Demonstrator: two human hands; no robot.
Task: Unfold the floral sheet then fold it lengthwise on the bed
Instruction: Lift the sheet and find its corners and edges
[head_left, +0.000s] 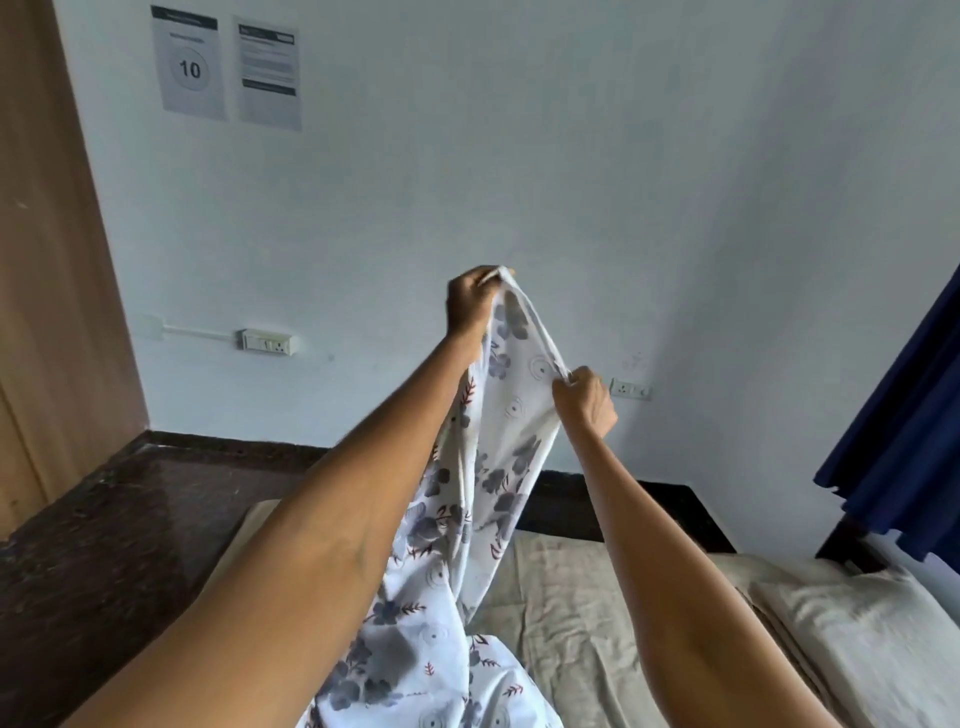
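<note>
The floral sheet (498, 447), white with grey-blue flowers and small red leaves, hangs bunched from my raised hands down to the bed (582, 613). My left hand (470, 301) is highest and pinches the sheet's top edge. My right hand (584, 397) is lower and to the right, gripping the same edge a short way along. Both arms reach forward over the beige mattress. The lower part of the sheet trails between my arms and runs off the bottom of the view.
A beige pillow (857, 639) lies at the right end of the bed. A dark blue curtain (904, 415) hangs at the right. The pale wall ahead carries two power sockets (267, 342) and two paper notices (226, 67). Dark floor and a wooden door (47, 260) are on the left.
</note>
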